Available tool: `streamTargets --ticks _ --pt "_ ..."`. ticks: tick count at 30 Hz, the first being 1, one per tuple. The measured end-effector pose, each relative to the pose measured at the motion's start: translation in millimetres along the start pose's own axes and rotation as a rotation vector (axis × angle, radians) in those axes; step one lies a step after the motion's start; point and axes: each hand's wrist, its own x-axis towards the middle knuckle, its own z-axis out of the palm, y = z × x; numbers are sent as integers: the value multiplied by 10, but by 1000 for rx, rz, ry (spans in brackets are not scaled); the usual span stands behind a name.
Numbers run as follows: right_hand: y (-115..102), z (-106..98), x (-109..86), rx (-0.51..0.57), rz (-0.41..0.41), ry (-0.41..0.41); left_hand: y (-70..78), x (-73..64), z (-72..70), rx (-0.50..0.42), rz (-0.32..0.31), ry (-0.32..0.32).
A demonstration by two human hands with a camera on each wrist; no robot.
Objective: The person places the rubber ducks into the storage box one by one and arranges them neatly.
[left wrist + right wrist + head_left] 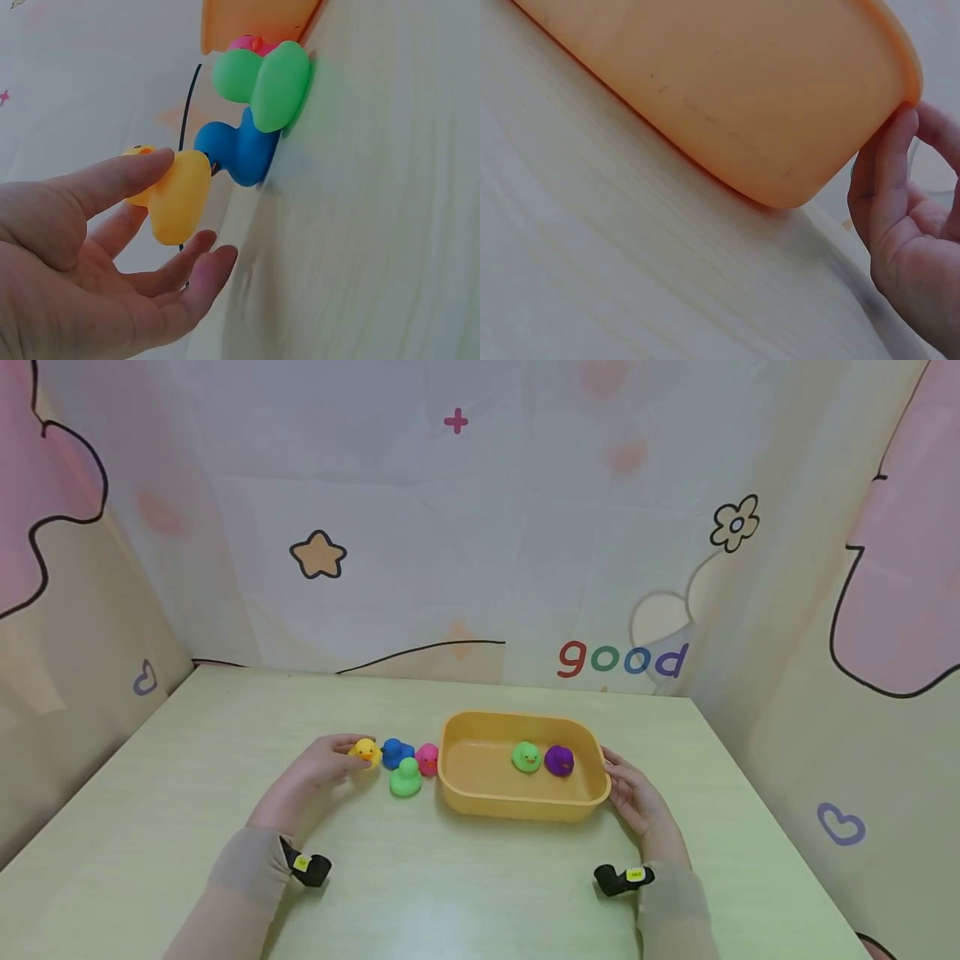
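Between thumb and fingers, my left hand [327, 760] pinches a yellow rubber duck [180, 196]; its other fingers spread below the duck in the left wrist view. Just right of it are a blue duck [397, 753], a light green duck [406, 778] and a pink duck [427, 760], bunched against the left end of an orange-yellow plastic tub [491, 803]. Inside the tub are another green duck [527, 757] and a purple duck [559, 761]. My right hand [634, 793] holds the tub's right end, fingertips at the rim in the right wrist view.
The ducks and tub sit on a pale wooden table [450, 885]. A printed cloth backdrop [465, 527] rises behind it and along both sides. Each wrist carries a small black camera, such as the left one [309, 867], over a light sleeve.
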Motion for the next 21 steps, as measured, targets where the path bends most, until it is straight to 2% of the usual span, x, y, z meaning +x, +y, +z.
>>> streamTargets --ticks 8,13,17,21 --pt "18 -34 4 2 -11 -15 -20 7 -21 -197 22 -27" --pt "39 -45 17 -11 -13 6 7 -10 1 -251 47 -27" --pt "40 -49 18 -17 -8 22 46 -19 27 -282 28 -14" --pt "40 -51 18 -13 -15 2 78 -16 48 -305 5 -2"
